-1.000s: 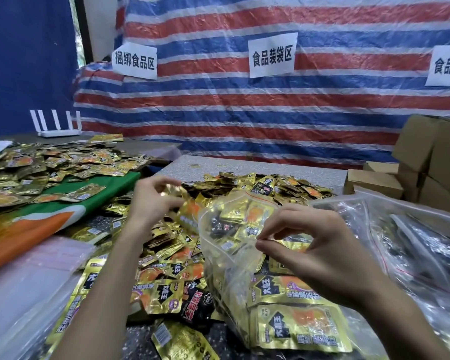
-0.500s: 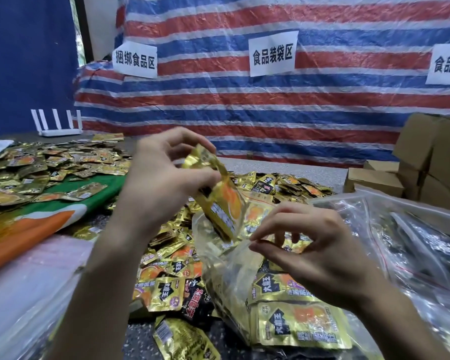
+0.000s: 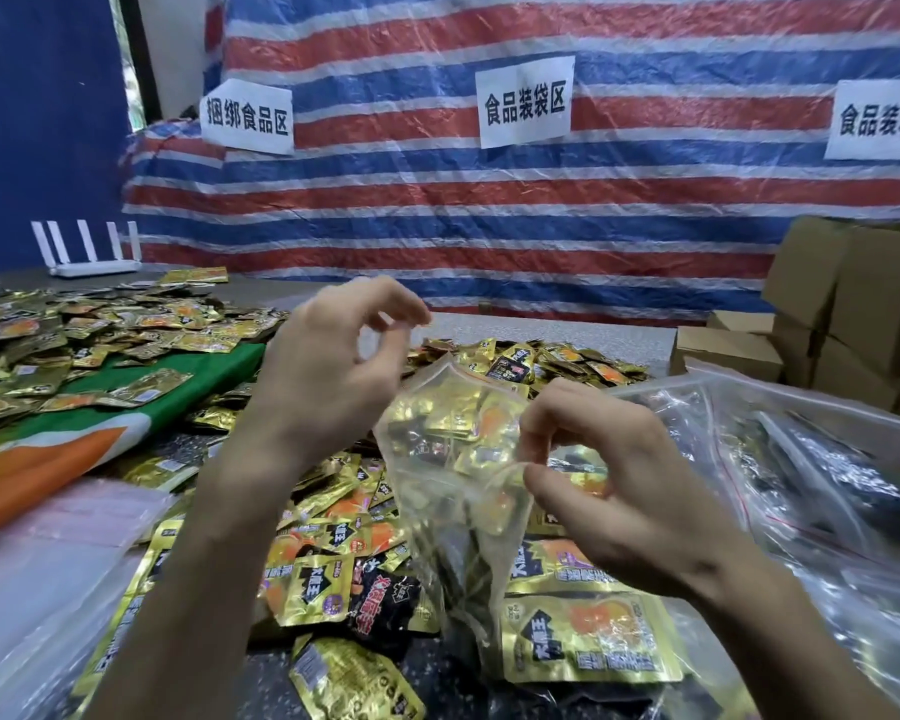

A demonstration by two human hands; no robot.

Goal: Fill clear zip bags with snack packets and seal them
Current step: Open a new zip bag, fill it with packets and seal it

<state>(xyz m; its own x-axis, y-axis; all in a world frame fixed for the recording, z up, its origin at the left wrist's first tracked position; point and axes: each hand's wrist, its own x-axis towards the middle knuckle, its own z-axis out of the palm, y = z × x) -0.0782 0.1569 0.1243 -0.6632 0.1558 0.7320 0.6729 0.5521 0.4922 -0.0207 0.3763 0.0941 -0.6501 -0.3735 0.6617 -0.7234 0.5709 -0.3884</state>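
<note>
Gold packet gone from left hand (image 3: 328, 376), fingers now loosely curled, empty, above the bag mouth. Nearest: right hand (image 3: 630, 491) pinches the rim of the clear zip bag (image 3: 453, 491), upright on the counter amid loose snack packets (image 3: 328, 569). Filling step; next, probably fetch another packet from the farther pile (image 3: 541, 361), or seal

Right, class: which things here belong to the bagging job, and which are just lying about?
Job: clear plastic zip bag; gold foil snack packets; left hand; right hand.
Lying about: white router; brown cardboard boxes; white paper signs.
</note>
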